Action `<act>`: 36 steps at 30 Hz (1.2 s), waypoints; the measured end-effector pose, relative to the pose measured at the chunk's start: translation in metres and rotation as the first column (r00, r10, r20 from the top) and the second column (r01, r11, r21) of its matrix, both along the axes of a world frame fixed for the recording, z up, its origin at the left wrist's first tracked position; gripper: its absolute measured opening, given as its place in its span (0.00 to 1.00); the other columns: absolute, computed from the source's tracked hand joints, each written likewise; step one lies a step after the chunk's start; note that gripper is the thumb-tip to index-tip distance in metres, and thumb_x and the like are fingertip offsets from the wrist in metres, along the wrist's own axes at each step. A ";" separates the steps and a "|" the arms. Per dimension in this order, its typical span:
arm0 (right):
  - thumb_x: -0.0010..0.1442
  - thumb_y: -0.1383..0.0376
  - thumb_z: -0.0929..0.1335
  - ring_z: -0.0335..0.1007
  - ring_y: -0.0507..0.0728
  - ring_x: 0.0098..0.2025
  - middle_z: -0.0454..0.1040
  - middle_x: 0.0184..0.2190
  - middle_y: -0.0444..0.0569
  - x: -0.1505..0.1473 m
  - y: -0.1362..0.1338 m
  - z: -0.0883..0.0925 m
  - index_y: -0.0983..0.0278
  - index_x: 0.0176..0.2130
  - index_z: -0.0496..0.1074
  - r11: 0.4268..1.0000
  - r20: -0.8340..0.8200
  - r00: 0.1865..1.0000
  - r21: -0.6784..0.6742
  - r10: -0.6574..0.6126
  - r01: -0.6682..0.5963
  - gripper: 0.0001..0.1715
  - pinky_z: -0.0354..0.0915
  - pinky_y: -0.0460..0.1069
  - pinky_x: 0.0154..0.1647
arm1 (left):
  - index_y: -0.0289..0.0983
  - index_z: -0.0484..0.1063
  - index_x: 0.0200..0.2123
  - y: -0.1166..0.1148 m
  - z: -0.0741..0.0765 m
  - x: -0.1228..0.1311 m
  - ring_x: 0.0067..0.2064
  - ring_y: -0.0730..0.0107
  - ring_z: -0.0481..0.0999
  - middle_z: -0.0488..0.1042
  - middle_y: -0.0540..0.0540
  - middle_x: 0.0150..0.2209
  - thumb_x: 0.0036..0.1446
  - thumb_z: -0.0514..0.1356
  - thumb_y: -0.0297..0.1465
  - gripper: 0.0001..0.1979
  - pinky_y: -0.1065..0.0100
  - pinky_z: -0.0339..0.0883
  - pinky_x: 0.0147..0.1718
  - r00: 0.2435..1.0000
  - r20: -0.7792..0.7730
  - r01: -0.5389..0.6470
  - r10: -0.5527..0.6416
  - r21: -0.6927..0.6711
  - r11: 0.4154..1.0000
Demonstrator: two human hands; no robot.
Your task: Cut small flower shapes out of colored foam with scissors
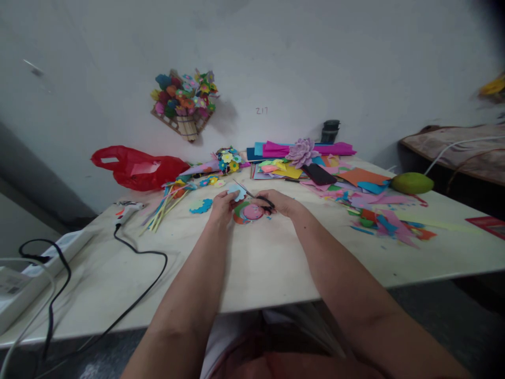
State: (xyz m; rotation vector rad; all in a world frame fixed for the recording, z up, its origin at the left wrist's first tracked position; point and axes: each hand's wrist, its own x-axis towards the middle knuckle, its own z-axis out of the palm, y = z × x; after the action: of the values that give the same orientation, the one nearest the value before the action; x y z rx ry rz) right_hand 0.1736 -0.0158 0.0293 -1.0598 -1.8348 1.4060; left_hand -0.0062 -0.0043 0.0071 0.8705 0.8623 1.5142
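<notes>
My left hand pinches a light blue paper piece with a scalloped edge. My right hand is closed round the black handles of a pair of scissors, whose blades point up and left beside the blue paper. On the table under both hands lie round paper pieces, among them a pink disc over orange and green ones. Small paper bits are scattered near the scissors. Left of my left hand rests a darker blue scalloped paper piece.
A glue gun with a black cord lies at the left, near a white power strip. Behind are a red plastic bag, paper flowers and a phone. Paper scraps and a green fruit are at the right.
</notes>
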 end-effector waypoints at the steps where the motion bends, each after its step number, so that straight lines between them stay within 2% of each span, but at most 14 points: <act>1: 0.54 0.64 0.66 0.57 0.45 0.13 0.66 0.14 0.41 0.000 0.000 0.001 0.67 0.29 0.65 1.000 -0.003 1.000 -0.007 0.000 0.000 0.08 0.45 0.41 0.11 | 0.34 0.71 0.28 0.001 -0.001 0.000 0.29 0.68 0.77 0.74 0.47 0.25 0.38 0.67 0.24 0.10 0.69 0.73 0.31 1.000 -0.006 0.004 -0.004 0.006 1.000; 5: 0.53 0.64 0.67 0.58 0.45 0.13 0.66 0.15 0.41 0.001 -0.001 0.002 0.67 0.29 0.65 1.000 -0.011 1.000 -0.010 0.000 0.000 0.08 0.45 0.41 0.11 | 0.34 0.71 0.27 0.002 -0.001 -0.001 0.27 0.70 0.77 0.74 0.47 0.25 0.38 0.66 0.24 0.09 0.69 0.73 0.31 1.000 -0.010 -0.001 0.001 0.020 1.000; 12: 0.52 0.64 0.68 0.56 0.45 0.13 0.65 0.14 0.39 0.003 0.002 0.000 0.67 0.30 0.66 1.000 0.003 1.000 -0.022 -0.005 0.005 0.08 0.48 0.41 0.13 | 0.34 0.71 0.27 0.000 -0.001 0.000 0.29 0.67 0.77 0.74 0.47 0.24 0.38 0.66 0.23 0.10 0.62 0.73 0.37 1.000 0.015 0.004 -0.004 0.007 1.000; 19: 0.53 0.64 0.68 0.56 0.45 0.13 0.65 0.14 0.39 0.003 0.002 0.000 0.66 0.32 0.67 0.999 0.018 1.000 -0.034 -0.017 0.018 0.07 0.50 0.41 0.13 | 0.34 0.71 0.26 -0.001 -0.001 -0.001 0.28 0.68 0.77 0.74 0.47 0.24 0.37 0.66 0.24 0.09 0.65 0.73 0.34 1.000 -0.014 0.016 -0.016 0.027 1.000; 26: 0.53 0.63 0.68 0.54 0.45 0.13 0.63 0.13 0.39 0.002 -0.001 0.003 0.67 0.32 0.67 0.999 0.032 0.999 -0.020 -0.027 0.027 0.09 0.51 0.41 0.14 | 0.34 0.71 0.26 0.000 -0.002 -0.001 0.30 0.66 0.77 0.75 0.46 0.26 0.37 0.66 0.25 0.09 0.64 0.73 0.36 1.000 -0.004 0.022 -0.021 0.039 0.999; 36: 0.52 0.61 0.69 0.54 0.45 0.14 0.63 0.14 0.39 0.004 -0.001 0.002 0.67 0.32 0.68 1.000 0.028 1.000 0.007 0.003 -0.004 0.11 0.50 0.41 0.15 | 0.34 0.71 0.26 -0.002 0.001 -0.001 0.30 0.67 0.77 0.75 0.47 0.26 0.36 0.66 0.25 0.09 0.68 0.72 0.32 0.999 0.003 0.040 -0.040 0.025 0.999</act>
State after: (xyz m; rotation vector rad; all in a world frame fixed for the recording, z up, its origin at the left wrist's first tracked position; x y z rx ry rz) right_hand 0.1778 -0.0168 0.0315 -1.0786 -1.8612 1.3923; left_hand -0.0072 -0.0068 0.0082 0.8985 0.8206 1.4943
